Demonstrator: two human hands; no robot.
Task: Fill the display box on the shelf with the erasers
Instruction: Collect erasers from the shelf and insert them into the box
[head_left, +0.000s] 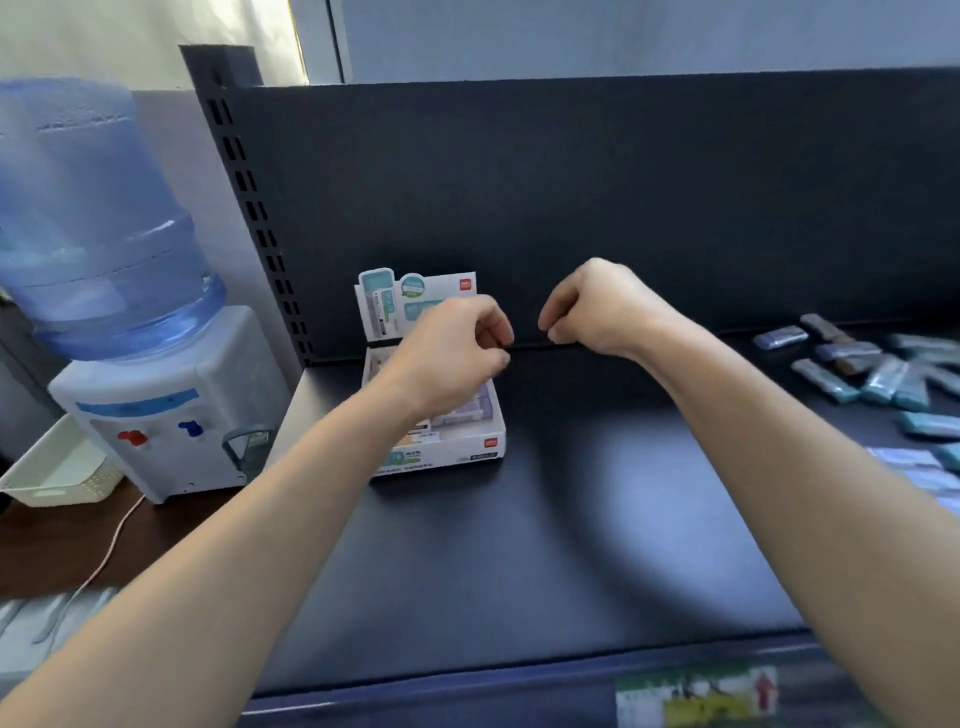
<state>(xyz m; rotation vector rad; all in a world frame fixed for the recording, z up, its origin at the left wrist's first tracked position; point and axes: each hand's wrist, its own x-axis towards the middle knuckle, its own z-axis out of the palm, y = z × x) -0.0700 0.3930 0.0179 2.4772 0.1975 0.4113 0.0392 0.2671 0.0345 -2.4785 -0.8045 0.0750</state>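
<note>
The white display box stands on the dark shelf against the back panel, its printed header card upright. Several erasers lie inside it, partly hidden by my left hand. That hand hovers over the box with its fingers curled, and I see nothing in them. My right hand is just right of the box, above the shelf, fingers curled with nothing visible in them. Several loose blue and teal erasers lie scattered at the shelf's right end.
A water dispenser with a blue bottle stands left of the shelf's perforated upright. A cream basket sits beside it on a brown table. A price label is on the shelf's front edge.
</note>
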